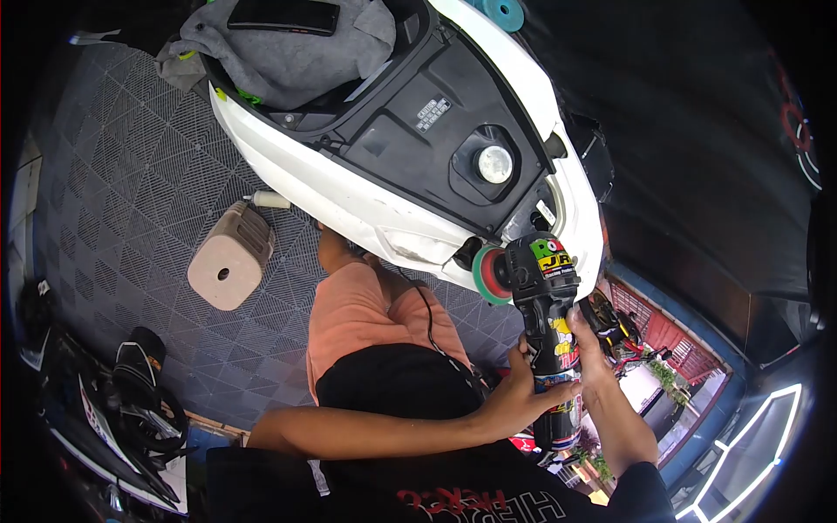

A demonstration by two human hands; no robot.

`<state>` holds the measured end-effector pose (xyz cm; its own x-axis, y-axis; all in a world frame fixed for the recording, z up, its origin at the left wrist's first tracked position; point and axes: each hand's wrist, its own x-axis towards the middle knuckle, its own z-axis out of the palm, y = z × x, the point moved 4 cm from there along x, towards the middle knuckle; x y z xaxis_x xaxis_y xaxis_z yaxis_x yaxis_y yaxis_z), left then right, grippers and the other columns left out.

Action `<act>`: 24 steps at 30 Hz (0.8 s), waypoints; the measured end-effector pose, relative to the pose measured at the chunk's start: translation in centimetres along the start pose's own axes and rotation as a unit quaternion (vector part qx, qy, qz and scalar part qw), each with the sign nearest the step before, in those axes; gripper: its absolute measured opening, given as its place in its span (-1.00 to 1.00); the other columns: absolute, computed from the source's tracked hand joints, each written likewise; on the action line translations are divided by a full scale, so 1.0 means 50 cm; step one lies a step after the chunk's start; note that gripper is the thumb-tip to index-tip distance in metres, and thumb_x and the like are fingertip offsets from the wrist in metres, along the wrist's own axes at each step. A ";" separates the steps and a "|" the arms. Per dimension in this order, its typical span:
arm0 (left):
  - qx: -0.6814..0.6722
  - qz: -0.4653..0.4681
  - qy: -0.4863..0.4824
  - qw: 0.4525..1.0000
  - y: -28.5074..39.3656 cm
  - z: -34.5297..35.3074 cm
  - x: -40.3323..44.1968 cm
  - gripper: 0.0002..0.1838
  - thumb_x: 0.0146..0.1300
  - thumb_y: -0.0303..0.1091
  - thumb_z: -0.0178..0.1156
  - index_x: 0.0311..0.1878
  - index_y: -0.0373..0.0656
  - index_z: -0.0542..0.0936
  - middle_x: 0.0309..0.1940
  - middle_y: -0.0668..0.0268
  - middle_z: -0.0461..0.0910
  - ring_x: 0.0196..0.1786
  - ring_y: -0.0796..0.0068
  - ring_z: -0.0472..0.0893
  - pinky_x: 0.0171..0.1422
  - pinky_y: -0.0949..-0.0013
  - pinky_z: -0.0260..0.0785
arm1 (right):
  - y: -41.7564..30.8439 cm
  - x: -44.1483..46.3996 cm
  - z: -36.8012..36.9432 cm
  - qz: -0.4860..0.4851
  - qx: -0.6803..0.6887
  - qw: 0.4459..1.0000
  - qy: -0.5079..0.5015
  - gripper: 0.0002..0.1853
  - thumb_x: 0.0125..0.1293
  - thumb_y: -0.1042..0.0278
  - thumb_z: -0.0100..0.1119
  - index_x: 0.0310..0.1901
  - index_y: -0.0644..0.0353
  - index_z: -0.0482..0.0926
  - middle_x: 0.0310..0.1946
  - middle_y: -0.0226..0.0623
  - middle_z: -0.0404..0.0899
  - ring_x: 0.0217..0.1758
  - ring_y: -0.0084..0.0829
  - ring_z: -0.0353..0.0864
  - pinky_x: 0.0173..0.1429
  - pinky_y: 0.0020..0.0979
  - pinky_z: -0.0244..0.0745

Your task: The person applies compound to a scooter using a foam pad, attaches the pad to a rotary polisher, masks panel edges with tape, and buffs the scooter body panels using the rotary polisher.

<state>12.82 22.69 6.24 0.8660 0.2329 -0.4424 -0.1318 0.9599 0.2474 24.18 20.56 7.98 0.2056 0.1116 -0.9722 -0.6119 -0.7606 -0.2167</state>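
Observation:
Both my hands hold a black, sticker-covered polisher point(542, 301). My left hand point(516, 403) is wrapped round the lower part of its body, and my right hand point(593, 353) grips the other side, a little higher. A round green and red pad point(490, 275) on the polisher's head faces left. It is beside the tail end of the white scooter body point(349, 205); whether they touch, I cannot tell. The scooter's seat is off, so the black inner cover and a silver fuel cap point(493, 164) show. A dark cord point(425, 305) runs across my lap.
A grey cloth point(288, 57) lies on the scooter with a phone point(283, 16) on it. On the tiled floor point(131, 183) are a beige stool point(228, 261) and a pale bottle point(272, 200). Another motorcycle point(113, 427) stands at lower left. A black curtain point(697, 174) hangs at right.

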 end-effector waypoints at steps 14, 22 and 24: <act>0.017 -0.049 -0.210 0.976 -0.008 0.083 -0.035 -0.21 0.34 -0.26 0.17 0.30 -0.34 -0.20 0.09 0.07 0.26 0.22 0.34 0.39 0.22 0.35 0.42 | -0.033 -0.120 -0.056 -0.010 0.072 0.997 -0.009 -0.25 0.18 -0.28 0.10 0.08 0.35 0.40 -0.32 0.03 0.57 -0.34 -0.19 0.64 -0.21 -0.20 0.63; 0.134 -0.070 -0.307 0.940 -0.056 0.131 -0.027 -0.10 0.25 -0.10 0.28 0.23 -0.50 -0.12 0.11 -0.15 0.32 0.27 0.26 0.37 0.27 0.32 0.31 | 0.048 -0.176 -0.143 -0.231 0.161 0.952 -0.116 -0.18 0.09 -0.26 0.21 0.13 0.37 0.32 -0.34 0.08 0.53 -0.37 -0.14 0.62 -0.23 -0.14 0.62; 0.190 -0.070 -0.313 0.928 -0.108 0.139 -0.030 -0.09 0.23 -0.09 0.29 0.23 -0.50 -0.12 0.13 -0.14 0.31 0.27 0.26 0.37 0.28 0.33 0.30 | 0.078 -0.169 -0.168 -0.277 0.203 0.928 -0.143 -0.17 0.06 -0.22 0.28 0.14 0.36 0.30 -0.34 0.09 0.51 -0.38 -0.12 0.61 -0.26 -0.15 0.61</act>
<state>15.58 16.09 11.54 0.9880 -0.1401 0.0656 0.0791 0.8222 0.5637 26.46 11.27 16.10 0.3988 0.6241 -0.6719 -0.7217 -0.2385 -0.6499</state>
